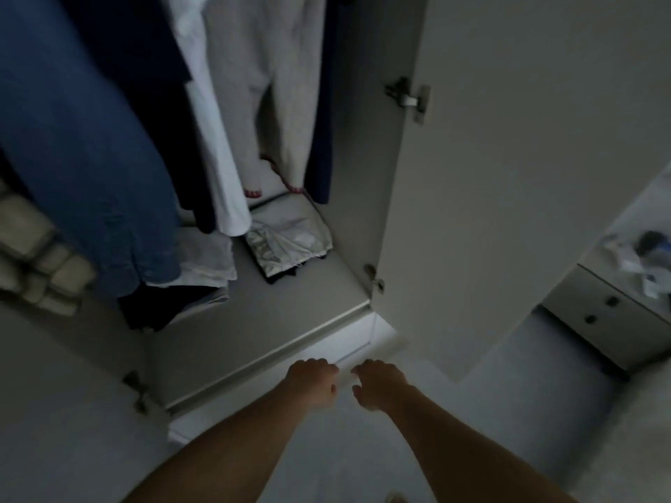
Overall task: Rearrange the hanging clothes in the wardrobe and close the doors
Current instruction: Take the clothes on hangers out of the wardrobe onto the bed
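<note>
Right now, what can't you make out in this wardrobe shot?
- Head view: the rail and hangers, cut off by the top edge above the jeans.
- Fingertips of both hands, curled away from the camera.
- Left door, out of frame past its hinge.
- Dresser clutter, blurred.

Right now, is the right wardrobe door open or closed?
Open. The right door stands swung out, its hinge exposed, and the hanging clothes inside are visible.

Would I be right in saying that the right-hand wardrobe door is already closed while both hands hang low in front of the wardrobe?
Not quite: the head view shows the right-hand wardrobe door standing open. Both the left hand and right hand do hang low in front.
</note>
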